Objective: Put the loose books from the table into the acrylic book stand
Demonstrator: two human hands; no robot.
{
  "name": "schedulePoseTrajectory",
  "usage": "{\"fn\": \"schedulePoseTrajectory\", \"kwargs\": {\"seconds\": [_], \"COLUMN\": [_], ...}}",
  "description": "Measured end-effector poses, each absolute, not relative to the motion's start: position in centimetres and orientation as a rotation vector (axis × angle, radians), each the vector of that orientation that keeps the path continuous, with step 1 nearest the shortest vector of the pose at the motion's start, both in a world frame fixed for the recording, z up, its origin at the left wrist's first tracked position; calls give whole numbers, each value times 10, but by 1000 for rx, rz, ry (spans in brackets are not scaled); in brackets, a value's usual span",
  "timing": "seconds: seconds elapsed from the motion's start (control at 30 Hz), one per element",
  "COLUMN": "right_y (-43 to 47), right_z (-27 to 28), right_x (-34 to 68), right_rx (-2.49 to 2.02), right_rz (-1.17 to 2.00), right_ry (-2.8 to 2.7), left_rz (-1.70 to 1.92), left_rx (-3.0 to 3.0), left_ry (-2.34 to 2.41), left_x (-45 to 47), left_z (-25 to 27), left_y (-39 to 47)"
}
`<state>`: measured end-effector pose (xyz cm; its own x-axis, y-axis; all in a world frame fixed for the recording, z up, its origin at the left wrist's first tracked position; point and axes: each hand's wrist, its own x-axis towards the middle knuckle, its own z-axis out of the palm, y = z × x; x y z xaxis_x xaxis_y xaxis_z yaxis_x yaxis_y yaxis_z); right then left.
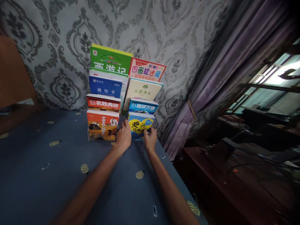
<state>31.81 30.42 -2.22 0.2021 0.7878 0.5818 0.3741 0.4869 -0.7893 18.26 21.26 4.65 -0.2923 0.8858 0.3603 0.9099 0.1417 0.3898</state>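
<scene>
A blue and yellow book [140, 122] with a heart on its cover stands upright at the front of the right-hand row. My left hand [124, 136] is closed on its left edge, and the fingers of my right hand [150, 139] grip its lower right edge. Right behind it is a blue book [142, 107], then a cream book [140, 90] and a red and white book [147, 69]. Beside these, the left-hand row has an orange book [102, 122] in front, with a red book [103, 103], a dark blue book [105, 87] and a tall green book [111, 61] stepped behind.
The books stand on a blue patterned cloth [70, 187] against a grey damask wall [150, 34]. A purple curtain [199, 84] hangs at the right, near a dark red desk [211, 178] with cables. A brown box-like object [14, 72] is at the far left.
</scene>
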Motion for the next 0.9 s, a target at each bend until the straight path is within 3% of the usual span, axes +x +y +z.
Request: {"fn": "schedulePoseTrajectory", "kwargs": {"seconds": [0.9], "right_y": [302], "right_z": [-11], "right_x": [317], "right_rx": [-1040], "right_rz": [365], "right_ry": [-1412], "left_rz": [-814], "left_rx": [-1841], "left_ry": [-2282], "left_x": [180], "left_z": [52], "left_y": [209]}}
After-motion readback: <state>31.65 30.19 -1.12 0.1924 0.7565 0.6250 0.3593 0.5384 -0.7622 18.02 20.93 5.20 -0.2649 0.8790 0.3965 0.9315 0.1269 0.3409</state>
